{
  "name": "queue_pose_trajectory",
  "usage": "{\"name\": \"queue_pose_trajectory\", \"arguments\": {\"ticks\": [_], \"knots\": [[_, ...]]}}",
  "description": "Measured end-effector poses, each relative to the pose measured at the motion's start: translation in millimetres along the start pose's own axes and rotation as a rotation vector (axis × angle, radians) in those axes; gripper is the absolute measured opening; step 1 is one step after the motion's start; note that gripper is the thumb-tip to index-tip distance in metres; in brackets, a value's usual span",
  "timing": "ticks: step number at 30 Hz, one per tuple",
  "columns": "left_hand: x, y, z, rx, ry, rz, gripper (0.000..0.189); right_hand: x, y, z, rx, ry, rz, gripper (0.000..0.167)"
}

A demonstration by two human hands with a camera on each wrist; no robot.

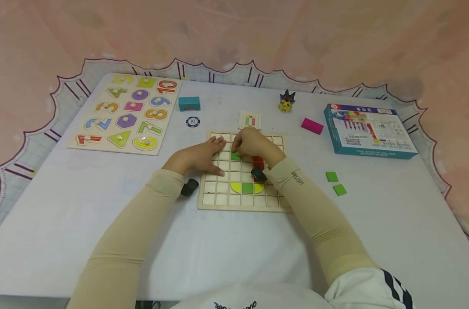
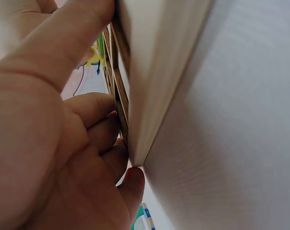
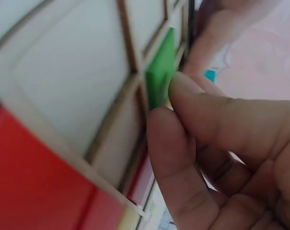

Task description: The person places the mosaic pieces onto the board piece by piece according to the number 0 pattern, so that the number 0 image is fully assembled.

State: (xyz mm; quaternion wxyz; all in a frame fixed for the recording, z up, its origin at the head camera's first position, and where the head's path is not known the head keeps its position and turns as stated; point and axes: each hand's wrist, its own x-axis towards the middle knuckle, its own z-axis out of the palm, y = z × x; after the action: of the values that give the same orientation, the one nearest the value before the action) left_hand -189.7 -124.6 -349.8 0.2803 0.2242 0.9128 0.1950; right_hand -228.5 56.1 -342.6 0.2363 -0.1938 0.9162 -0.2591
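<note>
A wooden grid board lies at the table's middle. On its left side rests my left hand, fingers spread; in the left wrist view its fingers lie along the board's edge. My right hand is over the upper middle cells, thumb and index finger pinched together at a green tile. That tile appears at a grid cell, partly covered by the fingertips. Nearer the front, another green tile sits between two yellow rounded pieces. Red pieces fill cells under my right wrist.
A number-and-shape puzzle board lies at the left. Behind the grid are a teal block, a poker chip, a pattern card and a toy figure. Rightward are a magenta block, a box and two loose green tiles.
</note>
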Motion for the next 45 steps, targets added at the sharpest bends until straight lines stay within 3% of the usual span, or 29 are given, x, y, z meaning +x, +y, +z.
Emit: {"name": "queue_pose_trajectory", "arguments": {"ticks": [6,11,16,20,26,33,39,45], "knots": [[2.2,-2.7,1.5,-0.008,0.002,-0.010,0.098,-17.4,4,-16,0.026,0.035,-0.001,0.014],[3.7,-4.8,1.0,-0.023,0.021,-0.021,0.098,-37.3,16,-40,-0.002,0.038,0.053,0.014],[2.4,-5.7,0.5,-0.016,0.020,-0.015,0.099,-61.3,47,-64,-0.024,0.031,0.134,0.017],[0.6,-6.1,-0.1,-0.001,0.013,0.001,0.098,-79.2,82,-73,0.002,0.046,0.143,0.018],[0.3,-3.5,-0.9,-0.015,0.016,0.014,0.098,-107.4,125,-77,0.036,0.031,0.211,0.023],[0.5,-1.6,-0.2,-0.018,0.007,0.011,0.098,-141.3,160,-74,0.078,0.010,0.290,0.031],[2.1,-2.9,0.2,-0.019,0.006,0.005,0.098,-154.3,174,-65,0.103,0.024,0.276,0.035],[5.9,-3.7,1.6,-0.023,0.002,-0.001,0.099,-159.5,175,-58,0.086,0.047,0.252,0.032]]}}
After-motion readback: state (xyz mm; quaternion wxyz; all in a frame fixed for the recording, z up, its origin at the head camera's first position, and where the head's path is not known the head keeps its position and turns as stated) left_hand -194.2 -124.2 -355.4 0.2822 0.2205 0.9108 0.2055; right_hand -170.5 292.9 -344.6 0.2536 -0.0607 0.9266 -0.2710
